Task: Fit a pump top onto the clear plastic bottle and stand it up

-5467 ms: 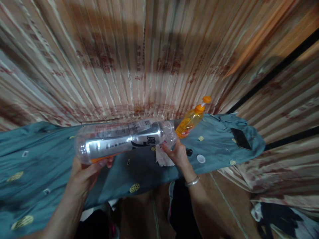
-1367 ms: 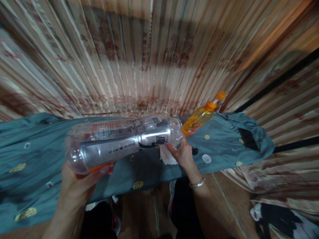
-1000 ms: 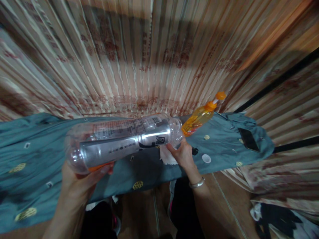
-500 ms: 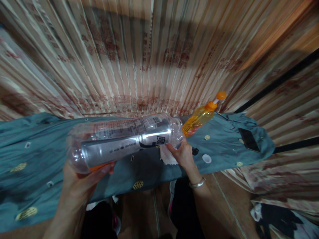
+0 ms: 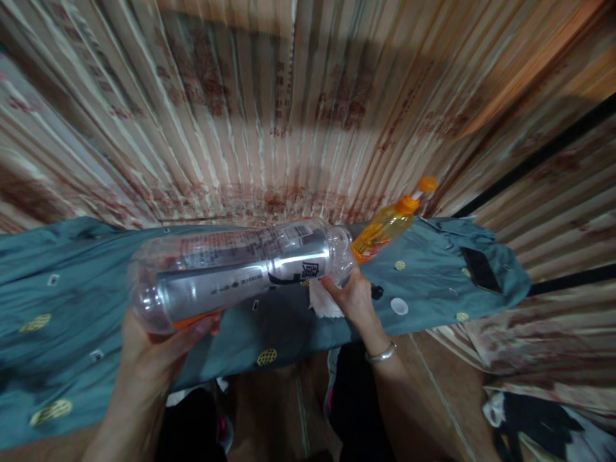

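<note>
A large clear plastic bottle (image 5: 245,276) with a silver label lies almost level in the air across the head view. Its rounded base points left and its neck end points right. My left hand (image 5: 156,346) is closed around the underside of the base, the thumb along the lower edge. At the neck end, my right hand (image 5: 353,298), a silver bangle on its wrist, grips the clear plastic; its fingers are mostly hidden behind. Just past that hand stands a pump bottle (image 5: 385,228) of yellow-orange liquid with an orange top.
Teal patterned cloth (image 5: 231,350) covers the narrow table. On it are a white tissue (image 5: 325,301), a small black object (image 5: 378,292), a white round disc (image 5: 399,307) and a dark phone-like slab (image 5: 481,269). A pleated curtain (image 5: 269,128) hangs behind.
</note>
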Motion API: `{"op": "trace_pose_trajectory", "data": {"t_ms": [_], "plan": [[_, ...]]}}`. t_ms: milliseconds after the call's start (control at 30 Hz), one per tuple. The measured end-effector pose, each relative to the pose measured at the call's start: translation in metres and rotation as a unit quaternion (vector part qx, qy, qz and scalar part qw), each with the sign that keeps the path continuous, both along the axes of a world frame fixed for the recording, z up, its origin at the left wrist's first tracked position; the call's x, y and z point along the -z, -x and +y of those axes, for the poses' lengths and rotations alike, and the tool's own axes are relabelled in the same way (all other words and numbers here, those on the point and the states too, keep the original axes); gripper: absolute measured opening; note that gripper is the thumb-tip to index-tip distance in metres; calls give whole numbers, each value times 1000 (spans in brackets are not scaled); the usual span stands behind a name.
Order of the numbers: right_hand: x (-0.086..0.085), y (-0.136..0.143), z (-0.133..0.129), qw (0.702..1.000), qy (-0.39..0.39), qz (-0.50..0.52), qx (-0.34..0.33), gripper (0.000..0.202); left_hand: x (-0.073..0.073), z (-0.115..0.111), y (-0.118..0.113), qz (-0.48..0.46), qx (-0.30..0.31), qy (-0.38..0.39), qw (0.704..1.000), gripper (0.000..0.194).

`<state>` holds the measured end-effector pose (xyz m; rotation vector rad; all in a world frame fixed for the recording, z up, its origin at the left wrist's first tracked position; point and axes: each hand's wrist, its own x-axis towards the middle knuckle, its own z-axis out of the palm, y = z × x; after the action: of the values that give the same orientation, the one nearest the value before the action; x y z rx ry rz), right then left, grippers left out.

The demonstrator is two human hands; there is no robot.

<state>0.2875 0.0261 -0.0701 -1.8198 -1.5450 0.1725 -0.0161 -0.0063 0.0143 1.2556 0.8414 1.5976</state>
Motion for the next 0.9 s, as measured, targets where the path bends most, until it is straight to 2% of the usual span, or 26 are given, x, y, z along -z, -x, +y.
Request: {"op": "trace_pose_trajectory", "data": {"t_ms": [400, 533, 900], "plan": [[2, -1, 0, 1000, -8, -5, 0, 60, 0, -1, 0, -6, -29, 12, 999, 62], [2, -1, 0, 1000, -9, -14, 5, 59, 0, -1, 3, 9, -18, 0, 1000, 61], [1, 0, 0, 1000, -9, -11, 3, 61, -3, -1, -3, -2, -37, 7, 999, 79]]}}
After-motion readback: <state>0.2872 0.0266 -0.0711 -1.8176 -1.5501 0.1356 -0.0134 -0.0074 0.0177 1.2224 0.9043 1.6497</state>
